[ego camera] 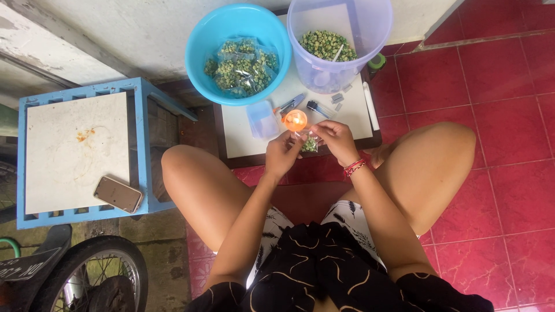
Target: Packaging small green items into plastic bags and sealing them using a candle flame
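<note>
A small clear plastic packet of green peas (309, 144) is pinched between my left hand (282, 153) and my right hand (335, 140), just over the near edge of a low white tray table (248, 138). Its top edge sits close to a lit candle flame (295, 120). The right wrist wears red bead bracelets (354, 167). Behind the candle stands a blue basin (238, 52) holding several filled pea packets. Beside it a clear plastic bucket (338, 40) holds loose green peas.
A stack of empty clear bags (261, 118), scissors (291, 104) and small staples lie on the tray. At left a blue-framed stool (81, 150) carries a phone (118, 193). A bike wheel (98, 277) is at bottom left. Red floor tiles (509, 144) spread to the right.
</note>
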